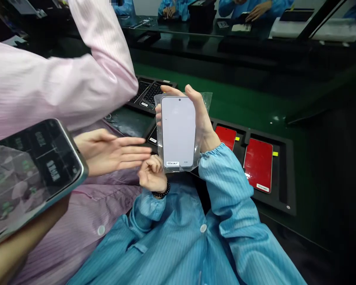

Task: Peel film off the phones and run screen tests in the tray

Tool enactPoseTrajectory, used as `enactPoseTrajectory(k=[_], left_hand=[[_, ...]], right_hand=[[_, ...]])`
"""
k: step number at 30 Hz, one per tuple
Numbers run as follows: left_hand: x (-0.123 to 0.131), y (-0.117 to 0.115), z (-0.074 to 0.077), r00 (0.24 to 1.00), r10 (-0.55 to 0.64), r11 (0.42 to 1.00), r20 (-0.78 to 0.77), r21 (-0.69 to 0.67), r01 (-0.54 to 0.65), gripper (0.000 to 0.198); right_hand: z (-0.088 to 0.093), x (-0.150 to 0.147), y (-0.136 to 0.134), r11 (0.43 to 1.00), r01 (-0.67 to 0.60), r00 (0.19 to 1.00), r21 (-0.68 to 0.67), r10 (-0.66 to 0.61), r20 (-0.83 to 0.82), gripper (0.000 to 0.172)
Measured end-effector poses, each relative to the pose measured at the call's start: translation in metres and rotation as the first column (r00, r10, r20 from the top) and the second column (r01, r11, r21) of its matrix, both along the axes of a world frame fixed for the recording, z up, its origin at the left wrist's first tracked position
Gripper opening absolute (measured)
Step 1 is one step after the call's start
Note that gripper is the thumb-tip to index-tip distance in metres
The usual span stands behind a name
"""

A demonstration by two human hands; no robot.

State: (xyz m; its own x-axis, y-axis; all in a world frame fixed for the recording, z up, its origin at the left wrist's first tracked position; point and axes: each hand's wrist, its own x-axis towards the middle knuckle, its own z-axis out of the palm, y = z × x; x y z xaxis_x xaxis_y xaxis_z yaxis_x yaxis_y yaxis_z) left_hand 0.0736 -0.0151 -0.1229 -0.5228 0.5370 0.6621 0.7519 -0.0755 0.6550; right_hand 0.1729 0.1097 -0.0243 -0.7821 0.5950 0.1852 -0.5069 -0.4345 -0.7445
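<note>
My right hand [203,120] is wrapped round the top and right edge of a white phone [178,132] sealed in a clear plastic bag, holding it upright with its face toward me. My left hand [152,176], with a dark bead bracelet at the wrist, is curled into a pinch at the bag's lower left corner. Both my sleeves are blue. A small label sits near the phone's bottom edge.
A co-worker in pink stands close on the left; their open hand [115,152] reaches toward the bagged phone, and a dark phone [32,166] is held low. A black tray [284,174] holds two red phones [258,164]. A green belt [240,103] runs behind it.
</note>
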Motion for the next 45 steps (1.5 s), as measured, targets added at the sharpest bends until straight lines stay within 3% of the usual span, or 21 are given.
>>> enactPoseTrajectory(k=[3, 6, 9, 12, 16, 20, 25, 41, 45], left_hand=[[0.019, -0.008, -0.020, 0.989, -0.138, 0.989, 0.050, 0.065, 0.134, 0.056], [0.020, -0.015, -0.011, 0.977, -0.200, 0.978, 0.069, 0.064, 0.196, 0.044], [0.021, -0.017, 0.003, 0.979, -0.185, 0.982, 0.086, 0.043, 0.182, 0.030], [0.024, -0.015, 0.007, 0.986, -0.140, 0.990, 0.094, 0.036, 0.137, 0.019], [0.032, -0.013, 0.006, 0.997, -0.071, 0.983, -0.021, 0.168, 0.074, 0.010], [0.046, -0.015, 0.011, 0.969, -0.045, 0.962, -0.243, 0.249, 0.108, 0.013], [0.060, -0.022, 0.012, 0.945, -0.117, 0.958, -0.307, 0.215, 0.188, 0.019], [0.073, -0.023, 0.008, 0.954, -0.149, 0.953, -0.262, 0.220, 0.209, 0.014], [0.073, -0.020, 0.009, 0.985, -0.064, 0.945, -0.159, 0.306, 0.110, 0.009]], right_hand=[[-0.002, 0.005, 0.004, 0.998, 0.063, 0.998, -0.018, -0.063, 0.000, 0.047], [-0.004, 0.007, 0.007, 0.997, 0.080, 0.996, 0.002, -0.080, 0.030, 0.053], [-0.008, 0.006, 0.011, 0.998, 0.047, 0.997, 0.035, -0.049, 0.053, 0.058], [-0.012, 0.004, 0.014, 0.997, 0.052, 0.997, 0.048, -0.055, 0.053, 0.057], [-0.016, 0.002, 0.015, 0.995, 0.096, 0.993, 0.031, -0.098, 0.060, 0.064], [-0.017, 0.002, 0.012, 0.990, 0.137, 0.987, 0.033, -0.139, 0.077, 0.061], [-0.017, 0.003, 0.009, 0.989, 0.147, 0.983, 0.010, -0.147, 0.107, 0.062], [-0.016, -0.001, 0.012, 0.995, 0.056, 0.995, -0.080, -0.048, 0.091, 0.056], [-0.014, 0.001, 0.012, 0.997, 0.023, 0.999, -0.070, -0.020, 0.036, 0.054]])
